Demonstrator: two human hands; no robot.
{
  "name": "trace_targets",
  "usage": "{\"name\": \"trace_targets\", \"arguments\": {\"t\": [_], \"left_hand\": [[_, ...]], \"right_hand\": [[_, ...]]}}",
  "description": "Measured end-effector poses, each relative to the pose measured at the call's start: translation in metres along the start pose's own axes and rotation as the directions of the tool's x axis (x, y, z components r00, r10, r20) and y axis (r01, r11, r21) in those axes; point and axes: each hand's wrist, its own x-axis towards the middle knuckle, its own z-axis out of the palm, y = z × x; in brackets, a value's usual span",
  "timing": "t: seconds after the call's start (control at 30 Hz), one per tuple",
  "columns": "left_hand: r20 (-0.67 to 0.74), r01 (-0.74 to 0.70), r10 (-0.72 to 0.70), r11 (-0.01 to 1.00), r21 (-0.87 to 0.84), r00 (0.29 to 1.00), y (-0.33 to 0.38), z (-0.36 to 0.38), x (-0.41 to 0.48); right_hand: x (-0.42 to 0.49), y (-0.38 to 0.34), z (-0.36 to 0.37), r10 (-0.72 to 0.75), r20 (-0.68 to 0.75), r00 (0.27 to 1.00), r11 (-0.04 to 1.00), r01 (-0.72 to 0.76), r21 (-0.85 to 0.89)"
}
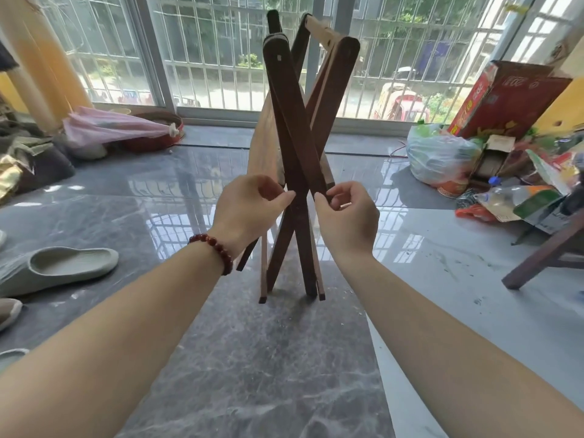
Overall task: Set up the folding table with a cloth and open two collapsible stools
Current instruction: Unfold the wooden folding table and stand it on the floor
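A collapsible stool (pixel 297 147) of dark wood is held upright over the middle of the grey marble floor (pixel 252 358), its legs crossed. One leg is pinched by the left hand (pixel 249 210), another is gripped by the right hand (pixel 347 216). Whether its feet touch the floor cannot be told.

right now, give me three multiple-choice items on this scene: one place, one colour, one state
1. Where is the slipper? A left of the stool B right of it C on it
2. The bracelet is? A green B red C white
3. The stool is? A flat on the floor B upright, legs crossed C sat on
1 A: it lies by the left edge. 2 B: red beads on the left wrist. 3 B: left hand and right hand pinch its crossed legs.
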Motion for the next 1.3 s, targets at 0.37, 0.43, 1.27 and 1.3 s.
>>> {"name": "trace_targets", "arguments": {"t": [0.37, 0.43, 1.27, 1.3], "left_hand": [[-0.006, 0.070, -0.070, 0.976, 0.208, 0.997, -0.025, 0.020, 0.000], [0.025, 0.055, -0.061, 0.978, 0.200, 0.998, -0.029, 0.025, 0.001], [-0.008, -0.010, 0.012, 0.970, 0.242, 1.000, -0.047, 0.049, 0.017], [-0.004, -0.011, 0.012, 0.971, 0.237, 1.000, -0.047, 0.048, 0.016]], "right_hand": [[-0.008, 0.015, 0.020, 0.148, -0.074, 0.986, 0.988, -0.144, 0.052], [-0.008, 0.016, 0.023, 0.171, -0.116, 0.978, 0.982, -0.159, 0.104], [0.004, 0.029, 0.053, 0.196, -0.132, 0.972, 0.976, -0.180, 0.125], [0.003, 0.028, 0.052, 0.189, -0.136, 0.972, 0.978, -0.174, 0.119]]}}
